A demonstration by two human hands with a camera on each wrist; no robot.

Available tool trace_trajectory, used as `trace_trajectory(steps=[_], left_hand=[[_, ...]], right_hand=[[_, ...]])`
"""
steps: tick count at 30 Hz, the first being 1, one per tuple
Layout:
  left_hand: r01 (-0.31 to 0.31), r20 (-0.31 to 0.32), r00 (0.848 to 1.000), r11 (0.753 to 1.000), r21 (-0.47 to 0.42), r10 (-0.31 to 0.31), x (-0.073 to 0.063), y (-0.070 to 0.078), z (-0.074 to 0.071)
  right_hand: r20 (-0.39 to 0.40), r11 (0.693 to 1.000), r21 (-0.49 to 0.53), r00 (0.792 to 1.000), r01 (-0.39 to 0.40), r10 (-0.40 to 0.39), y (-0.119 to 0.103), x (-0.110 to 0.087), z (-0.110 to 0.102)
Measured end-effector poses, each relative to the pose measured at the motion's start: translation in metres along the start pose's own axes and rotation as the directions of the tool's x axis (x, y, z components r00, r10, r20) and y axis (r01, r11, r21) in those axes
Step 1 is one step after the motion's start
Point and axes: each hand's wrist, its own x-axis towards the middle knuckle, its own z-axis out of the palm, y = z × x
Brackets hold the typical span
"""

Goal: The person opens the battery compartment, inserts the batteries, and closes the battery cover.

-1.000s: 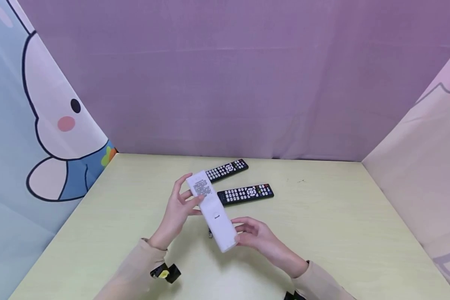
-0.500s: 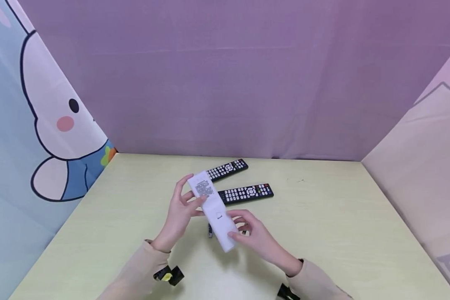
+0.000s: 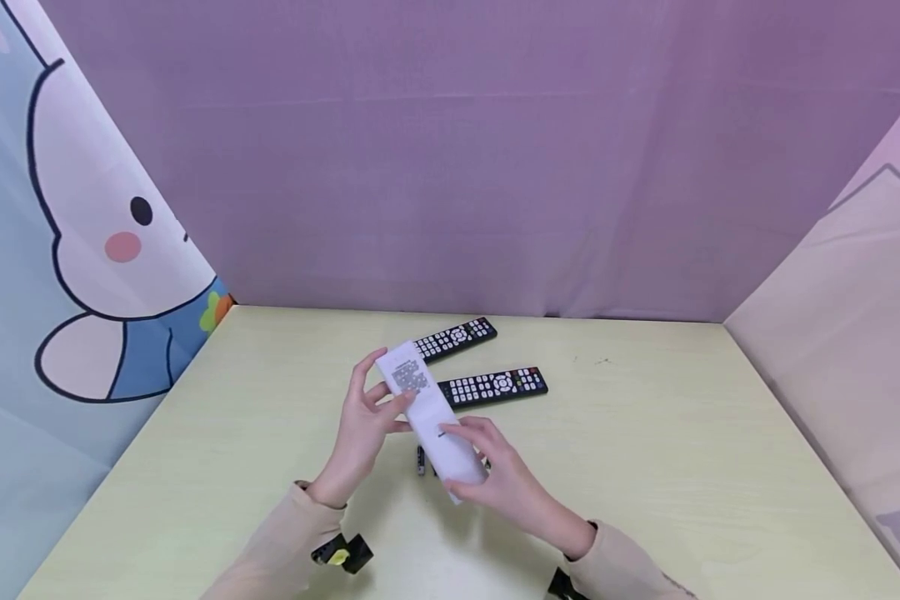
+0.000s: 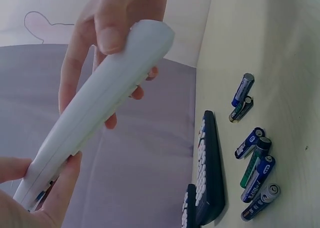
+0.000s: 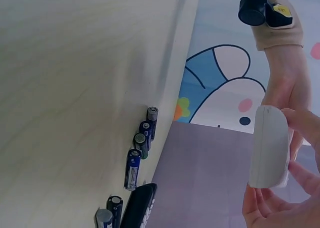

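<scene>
A white remote control (image 3: 426,408), its back with a printed label facing up, is held in the air over the table, slanting down to the right. My left hand (image 3: 360,433) grips its far end, thumb on the back and fingers along the left edge. Around the near end, my right hand (image 3: 506,475) holds it, index finger by the small dark mark on the back and thumb at the lower edge. The left wrist view shows the remote's long side, with buttons underneath. In the right wrist view its rounded white end points toward the camera.
Two black remotes, one nearer (image 3: 495,387) and one farther (image 3: 461,336), lie behind the white one, partly covered by it. Several loose batteries (image 4: 257,180) lie on the table (image 3: 682,433) beneath the hands. A purple curtain (image 3: 450,167) hangs behind.
My right hand has shifted from the remote's lower right edge to across its near end, index finger now up by the mark. My left hand keeps its grip, nearly still.
</scene>
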Motion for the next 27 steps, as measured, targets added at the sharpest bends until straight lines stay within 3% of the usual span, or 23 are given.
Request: trace_trajectory(steps=[9, 15, 27], left_hand=[[-0.014, -0.009, 1.000, 0.999, 0.034, 0.014, 0.0004, 0.0000, 0.0023], [-0.015, -0.003, 1.000, 0.999, 0.048, 0.015, -0.0006, -0.0025, 0.0020], [-0.002, 0.022, 1.000, 0.999, 0.037, 0.001, -0.0026, -0.0048, 0.0021]], right_hand=[[-0.063, 0.972, -0.220, 0.993, 0.083, -0.100, -0.0005, -0.0035, 0.0067], [-0.069, 0.967, -0.224, 0.988, 0.119, -0.137, 0.0004, -0.0043, 0.0060], [-0.059, 0.972, -0.216, 0.992, 0.096, -0.111, -0.0002, -0.0064, 0.0053]])
